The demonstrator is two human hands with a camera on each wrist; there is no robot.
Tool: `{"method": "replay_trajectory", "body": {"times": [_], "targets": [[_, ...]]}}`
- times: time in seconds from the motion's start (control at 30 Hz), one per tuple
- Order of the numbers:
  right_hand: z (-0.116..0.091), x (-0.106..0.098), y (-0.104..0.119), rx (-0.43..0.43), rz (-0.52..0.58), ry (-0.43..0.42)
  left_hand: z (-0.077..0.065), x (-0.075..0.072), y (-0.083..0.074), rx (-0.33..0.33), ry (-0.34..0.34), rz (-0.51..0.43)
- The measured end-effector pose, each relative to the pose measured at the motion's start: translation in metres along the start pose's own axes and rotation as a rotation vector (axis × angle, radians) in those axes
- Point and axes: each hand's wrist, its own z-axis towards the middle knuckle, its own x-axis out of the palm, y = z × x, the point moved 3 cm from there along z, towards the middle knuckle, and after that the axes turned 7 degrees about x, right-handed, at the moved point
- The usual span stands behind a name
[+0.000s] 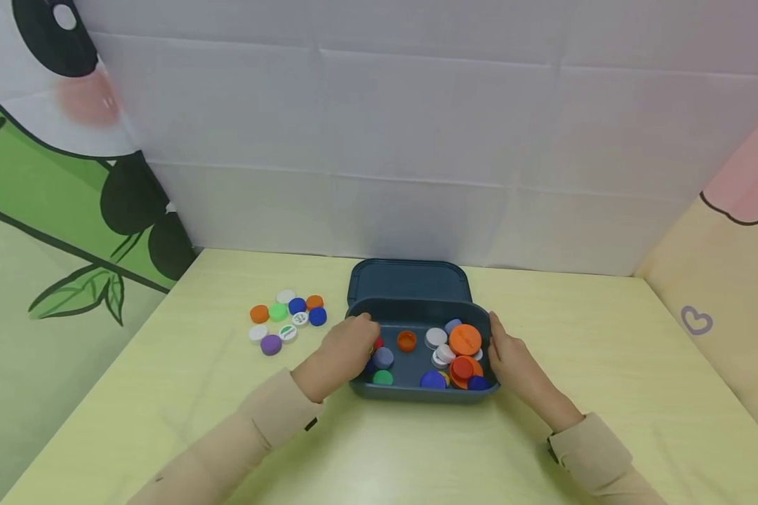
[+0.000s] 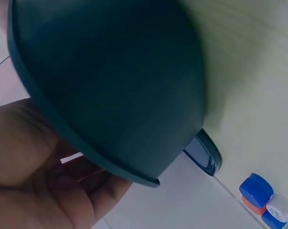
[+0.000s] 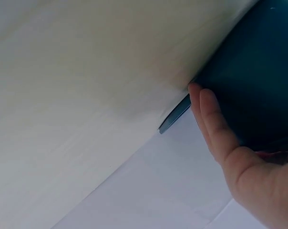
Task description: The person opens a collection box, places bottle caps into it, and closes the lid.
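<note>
A dark blue plastic box (image 1: pixel 417 394) holds bottle caps of several colours. Among them are a large orange cap (image 1: pixel 464 339), a small orange cap (image 1: pixel 407 341), a lilac cap (image 1: pixel 383 358) and a green cap (image 1: pixel 382 377). My left hand (image 1: pixel 344 347) reaches over the left rim, its fingertips down inside near a red cap (image 1: pixel 378 343); the wall hides whether they pinch anything. At the right end, my right hand (image 1: pixel 514 358) holds the box, with fingers (image 3: pixel 213 117) lying along the outer wall and the thumb at the rim.
Left of the box, loose caps lie grouped on the pale table (image 1: pixel 183 393), including a purple cap (image 1: pixel 271 344) and a white cap (image 1: pixel 258 334). Behind the box lies a dark blue lid (image 1: pixel 409 280). A white sheet (image 1: pixel 417 126) hangs along the table's back edge.
</note>
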Motion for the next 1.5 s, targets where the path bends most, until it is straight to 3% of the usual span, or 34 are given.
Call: {"method": "replay_trajectory", "body": {"times": [0.17,0.43,0.57,0.7,0.83,1.0,1.13,1.27,1.5], "targets": [[0.005,-0.001,-0.003,-0.005,-0.002,0.007,0.008,0.006,-0.005,-0.005,0.012,0.122],[0.014,-0.002,-0.010,0.000,-0.006,0.030,0.017,0.014,-0.008,-0.011,0.027,0.201],[0.019,-0.003,-0.013,-0.011,-0.004,0.029,0.021,0.012,-0.006,-0.012,0.024,0.152],[0.022,-0.004,-0.015,-0.022,0.000,0.028,0.020,0.005,-0.001,-0.033,-0.024,0.012],[0.026,-0.007,-0.017,-0.038,0.002,0.019,0.013,-0.009,0.013,-0.089,-0.137,-0.100],[0.030,-0.010,-0.018,-0.050,0.005,0.018,-0.003,-0.021,0.042,-0.151,-0.248,-0.067],[0.035,-0.011,-0.021,-0.055,0.005,0.023,-0.015,-0.018,0.068,-0.213,-0.228,-0.071],[0.040,-0.011,-0.024,-0.067,0.007,0.019,-0.026,-0.010,0.090,-0.291,-0.164,-0.087],[0.049,-0.013,-0.028,-0.084,0.005,0.019,-0.034,0.002,0.114,-0.385,-0.120,-0.073]]}}
